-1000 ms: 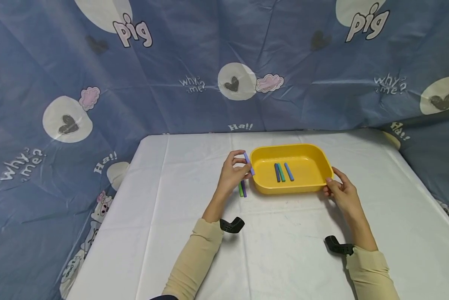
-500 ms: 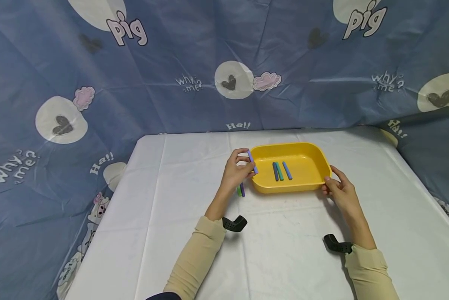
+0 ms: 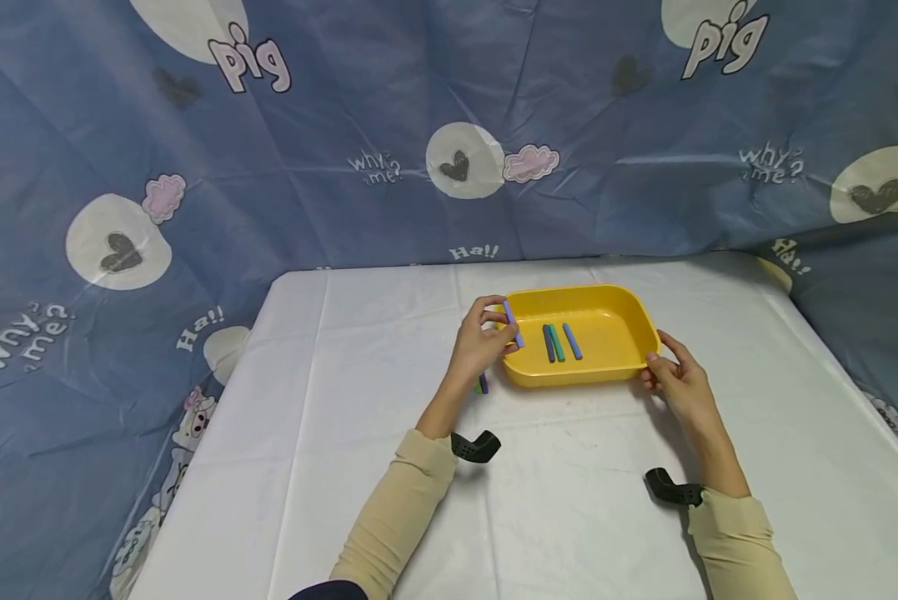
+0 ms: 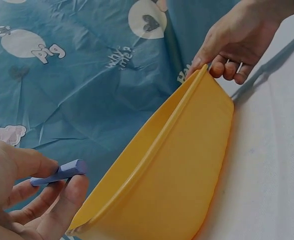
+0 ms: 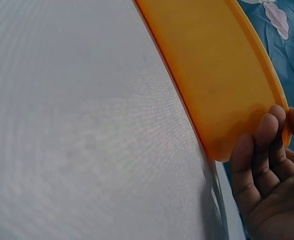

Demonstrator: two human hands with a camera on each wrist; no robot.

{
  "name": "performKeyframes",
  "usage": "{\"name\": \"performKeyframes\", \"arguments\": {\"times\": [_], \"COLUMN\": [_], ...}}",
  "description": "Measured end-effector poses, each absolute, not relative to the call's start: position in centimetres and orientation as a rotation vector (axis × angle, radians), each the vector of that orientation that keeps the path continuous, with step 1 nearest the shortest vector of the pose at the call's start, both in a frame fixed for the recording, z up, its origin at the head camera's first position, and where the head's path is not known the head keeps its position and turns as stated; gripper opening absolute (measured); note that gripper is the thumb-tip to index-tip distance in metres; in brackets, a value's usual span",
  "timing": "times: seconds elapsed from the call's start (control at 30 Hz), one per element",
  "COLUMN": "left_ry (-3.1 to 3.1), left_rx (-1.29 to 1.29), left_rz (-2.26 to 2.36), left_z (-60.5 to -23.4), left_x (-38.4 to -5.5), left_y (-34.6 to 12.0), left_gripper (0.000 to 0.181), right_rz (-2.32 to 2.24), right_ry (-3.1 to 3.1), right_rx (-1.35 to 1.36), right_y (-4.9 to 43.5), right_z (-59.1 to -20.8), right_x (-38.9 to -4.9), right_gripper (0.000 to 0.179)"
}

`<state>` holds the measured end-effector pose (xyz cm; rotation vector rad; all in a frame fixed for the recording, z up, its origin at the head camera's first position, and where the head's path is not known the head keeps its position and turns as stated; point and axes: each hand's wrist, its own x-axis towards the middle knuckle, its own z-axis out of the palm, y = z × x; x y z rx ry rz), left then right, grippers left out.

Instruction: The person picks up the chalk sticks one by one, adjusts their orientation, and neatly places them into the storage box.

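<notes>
My left hand point(image 3: 479, 340) pinches a periwinkle chalk stick point(image 3: 514, 324) between thumb and fingers, over the left end of a yellow tray point(image 3: 609, 325). In the left wrist view the chalk point(image 4: 61, 172) lies across the fingertips, beside the tray's rim. At the tray's near right corner, my right hand point(image 3: 684, 387) grips the rim, thumb on top and fingers against the outer wall. Inside the tray lie a dark blue chalk stick point(image 3: 549, 343), a green one point(image 3: 557, 342) and a blue one point(image 3: 572, 342).
Just below the left hand, a dark purple chalk stick point(image 3: 484, 383) and a green one point(image 3: 478, 387) lie on the white tablecloth point(image 3: 569, 483), partly hidden by the hand. A blue printed curtain point(image 3: 343, 100) hangs behind the table.
The left hand has moved right with the periwinkle chalk, from beside the tray's left rim to over its inside. The right hand keeps its grip on the tray corner.
</notes>
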<state>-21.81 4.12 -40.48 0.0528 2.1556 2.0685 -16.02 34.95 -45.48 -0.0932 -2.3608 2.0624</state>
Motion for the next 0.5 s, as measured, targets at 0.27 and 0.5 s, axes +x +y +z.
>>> {"name": "performKeyframes", "arguments": {"times": [0.27, 0.5], "left_ry": [2.172, 2.233], "left_rx": [0.077, 0.101], "left_rz": [2.063, 2.034], "left_z": [-40.9, -40.9], "left_x": [-21.9, -22.3], "left_y": [4.6, 5.3], "left_gripper": [0.053, 0.052], "right_rz": [2.048, 2.045], "right_ry": [-2.371, -2.382], "right_rx": [-0.087, -0.106], "right_y": [34.9, 34.9], "right_z": [-45.5, -45.5], "right_x": [-16.0, -15.9], "right_gripper": [0.066, 0.067]}}
